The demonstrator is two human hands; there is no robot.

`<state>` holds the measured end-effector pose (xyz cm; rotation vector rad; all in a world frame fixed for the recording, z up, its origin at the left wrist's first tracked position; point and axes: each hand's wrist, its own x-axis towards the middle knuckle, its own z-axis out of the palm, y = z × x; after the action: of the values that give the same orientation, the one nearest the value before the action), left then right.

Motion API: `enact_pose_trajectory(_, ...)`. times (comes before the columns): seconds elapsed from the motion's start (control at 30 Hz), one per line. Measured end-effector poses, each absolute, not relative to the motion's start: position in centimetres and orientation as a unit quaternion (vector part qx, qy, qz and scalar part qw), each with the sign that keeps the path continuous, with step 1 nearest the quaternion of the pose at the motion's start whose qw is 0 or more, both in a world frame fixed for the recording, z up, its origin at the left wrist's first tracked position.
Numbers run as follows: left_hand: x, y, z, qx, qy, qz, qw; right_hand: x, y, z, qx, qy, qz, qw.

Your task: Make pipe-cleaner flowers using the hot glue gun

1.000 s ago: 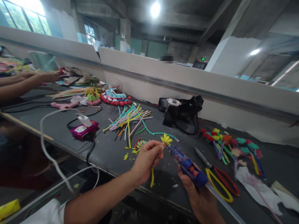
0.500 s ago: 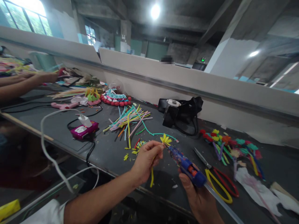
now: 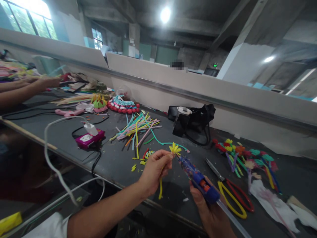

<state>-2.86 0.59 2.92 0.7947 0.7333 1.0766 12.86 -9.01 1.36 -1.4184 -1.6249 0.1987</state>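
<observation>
Between the thumb and fingers of my left hand (image 3: 156, 170) is a small yellow flower (image 3: 175, 148) with a yellow pipe-cleaner stem (image 3: 160, 188) hanging below the palm. My right hand (image 3: 210, 208) is wrapped round a blue hot glue gun (image 3: 198, 178), its nozzle pointing at the flower's base. A clear glue stick (image 3: 234, 219) sticks out of the gun's back. Whether the nozzle touches the flower I cannot tell. Short yellow cut pieces (image 3: 134, 168) lie left of my left hand. Scissors (image 3: 226, 185) with one red and one yellow handle lie right of the gun.
Loose colored pipe cleaners (image 3: 138, 127) are piled mid-table. Beyond stands a black bag (image 3: 200, 122). Finished-looking fuzzy flowers (image 3: 244, 153) lie at right, near white tissue (image 3: 274, 201). A purple power strip (image 3: 90, 138) with a white cable sits left. A co-worker's hands (image 3: 42, 82) are at far left.
The glue gun's nozzle has shifted very slightly down and away from the flower. My left hand keeps its pinch on the flower, almost still.
</observation>
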Motion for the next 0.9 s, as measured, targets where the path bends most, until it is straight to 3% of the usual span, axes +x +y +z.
enact_pose_trajectory(0.17,-3.1,1.0,2.8,0.357,0.326,0.502,0.717,13.0,-8.9,1.2,-0.559,-0.661,-0.017,0.501)
enact_pose_trajectory(0.33,-3.7,1.6,3.0,0.352,0.309,0.529,0.708,15.1,-6.3,-0.1,-0.625,-0.690,-0.098,0.353)
enact_pose_trajectory(0.5,-4.8,1.9,3.0,0.365,0.296,0.551,0.690,16.8,-4.3,-2.2,-0.689,-0.697,0.005,0.196)
enact_pose_trajectory(0.9,-9.4,3.2,3.7,0.373,0.324,0.605,0.625,17.7,-3.8,-2.5,-0.698,-0.700,0.107,0.110)
